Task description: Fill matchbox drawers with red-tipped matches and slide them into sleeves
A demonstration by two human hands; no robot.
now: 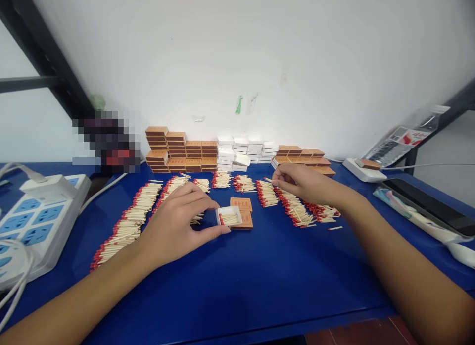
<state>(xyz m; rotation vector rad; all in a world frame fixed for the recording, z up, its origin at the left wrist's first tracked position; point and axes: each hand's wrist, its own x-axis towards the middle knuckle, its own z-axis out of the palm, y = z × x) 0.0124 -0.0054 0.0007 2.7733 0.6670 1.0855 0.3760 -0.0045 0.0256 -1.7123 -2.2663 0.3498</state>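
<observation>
Centre frame, the left hand (pixel 180 223) grips a barely filled tray (pixel 229 217). The right hand (pixel 302 184) pinches matches (pixel 266 194), with many more lying loose across the tabletop (pixel 260 280).

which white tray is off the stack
The tray at the left hand, with matches inside, beside orange sleeves; the others are stacked at the wall.
</observation>
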